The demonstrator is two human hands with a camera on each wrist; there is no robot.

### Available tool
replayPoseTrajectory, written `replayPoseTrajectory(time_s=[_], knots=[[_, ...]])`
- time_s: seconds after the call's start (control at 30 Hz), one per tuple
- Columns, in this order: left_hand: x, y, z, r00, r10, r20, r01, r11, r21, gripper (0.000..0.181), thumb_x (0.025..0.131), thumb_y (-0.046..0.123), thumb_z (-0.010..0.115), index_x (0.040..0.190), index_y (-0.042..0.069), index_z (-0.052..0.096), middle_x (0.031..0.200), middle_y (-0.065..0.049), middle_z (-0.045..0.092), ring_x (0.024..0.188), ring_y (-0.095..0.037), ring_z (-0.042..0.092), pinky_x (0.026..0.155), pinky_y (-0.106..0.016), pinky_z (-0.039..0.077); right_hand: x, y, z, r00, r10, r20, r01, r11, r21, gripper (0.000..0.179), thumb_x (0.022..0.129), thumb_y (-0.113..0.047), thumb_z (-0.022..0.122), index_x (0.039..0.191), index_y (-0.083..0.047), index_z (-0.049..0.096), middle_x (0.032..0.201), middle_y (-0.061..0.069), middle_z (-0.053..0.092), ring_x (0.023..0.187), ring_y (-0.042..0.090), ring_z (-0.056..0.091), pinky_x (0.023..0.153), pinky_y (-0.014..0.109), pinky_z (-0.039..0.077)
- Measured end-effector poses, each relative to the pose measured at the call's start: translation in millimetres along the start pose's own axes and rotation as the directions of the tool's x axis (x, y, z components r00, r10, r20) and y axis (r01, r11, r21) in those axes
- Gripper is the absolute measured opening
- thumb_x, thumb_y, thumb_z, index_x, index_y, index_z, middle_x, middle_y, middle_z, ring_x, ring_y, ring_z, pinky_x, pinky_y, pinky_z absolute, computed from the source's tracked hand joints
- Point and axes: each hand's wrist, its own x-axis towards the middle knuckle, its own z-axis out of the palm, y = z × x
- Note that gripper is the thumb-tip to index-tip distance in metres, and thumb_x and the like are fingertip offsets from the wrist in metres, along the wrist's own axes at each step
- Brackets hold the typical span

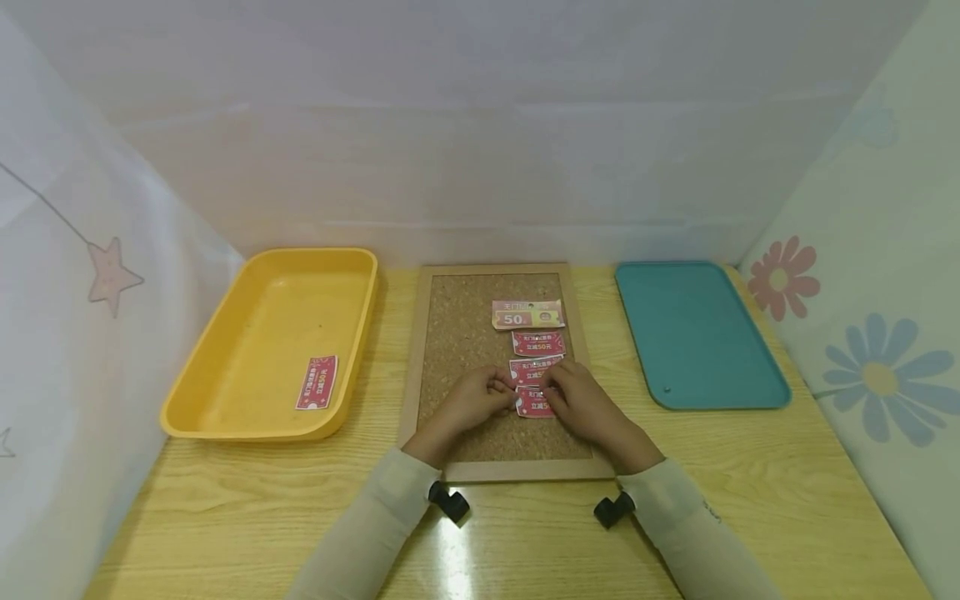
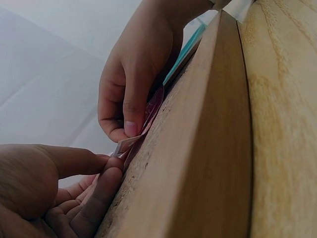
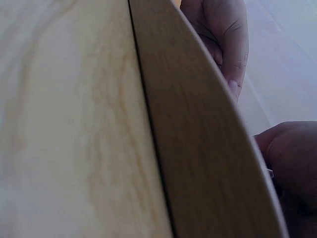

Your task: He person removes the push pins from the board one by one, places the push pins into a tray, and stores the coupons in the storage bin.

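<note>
A corkboard [image 1: 468, 333] in a wooden frame lies on the table, with a column of red and pink coupons along its right half. The lowest coupon [image 1: 529, 406] is between both hands. My left hand [image 1: 476, 398] pinches its left edge between thumb and forefinger; in the left wrist view that coupon end [image 2: 128, 143] tilts up off the cork. My right hand [image 1: 588, 406] grips the coupon farther right with thumb and curled finger, covering its right end. Above it sit a second red coupon [image 1: 525, 372], a third [image 1: 537, 343] and a wider pink-yellow coupon [image 1: 527, 315].
To the left stands a yellow tray [image 1: 258, 333] holding one red coupon [image 1: 317, 382]. On the right lies a teal tray [image 1: 701, 333] with a tiny round object [image 1: 667, 389] in its near left corner. White curtains [image 1: 480, 167] hang behind and at both sides.
</note>
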Motion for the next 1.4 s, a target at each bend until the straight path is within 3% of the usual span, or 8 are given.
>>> replayPoseTrajectory(time_s=[0.73,1.4], knots=[[1.6,-3.3,0.7,1.0,0.005,0.0,-0.005,1.0,-0.011,0.017,0.088,0.012,0.069,0.1,0.002,0.063,0.085,-0.006,0.067,0.073,-0.015,0.066,0.066,-0.03,0.057,-1.7,3.6,-0.4,0.999,0.025,0.025,-0.026,0.998,0.06,0.006,0.092,-0.014,0.066,0.097,-0.014,0.062,0.098,-0.002,0.056,0.093,0.017,0.05,0.08,0.036,0.045],[-0.4,-3.0,0.6,1.0,0.026,0.003,-0.027,1.0,0.012,0.016,0.089,0.012,0.068,0.101,0.003,0.063,0.085,-0.006,0.067,0.072,-0.016,0.066,0.065,-0.029,0.057,-2.5,5.5,3.4,1.0,0.017,0.002,-0.017,1.0,0.0,0.005,0.093,-0.016,0.066,0.093,-0.017,0.062,0.095,-0.003,0.055,0.089,0.016,0.051,0.077,0.036,0.046]])
